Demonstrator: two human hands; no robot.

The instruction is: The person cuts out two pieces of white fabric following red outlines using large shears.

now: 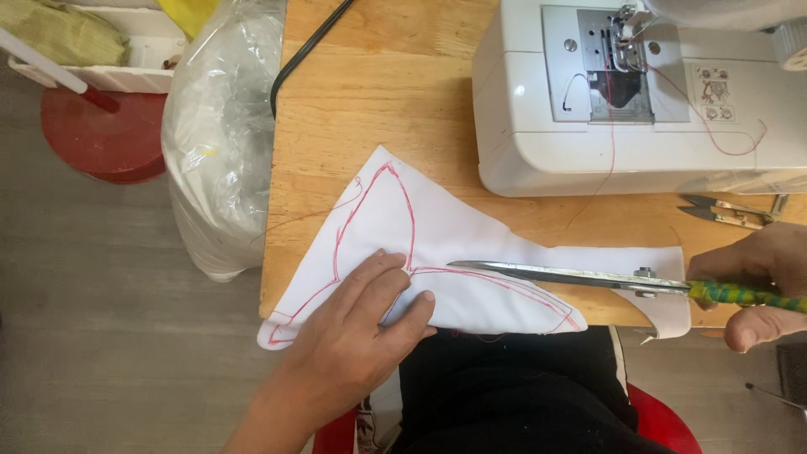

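A piece of white fabric (454, 231) with a red stitched outline lies on the wooden table (387, 92), hanging over its front edge. My left hand (357, 324) presses flat on the fabric's lower left part. My right hand (761, 286) grips long scissors (572, 275) by their green and yellow wrapped handle. The blades look nearly closed, lie across the fabric and point left toward my left fingertips.
A white sewing machine (588, 143) with red thread stands at the back right. Small thread snips (727, 210) lie beside it. A clear plastic bag (218, 126), a red stool (105, 134) and a white tray (92, 50) sit left of the table. A black cable (298, 59) runs off the table.
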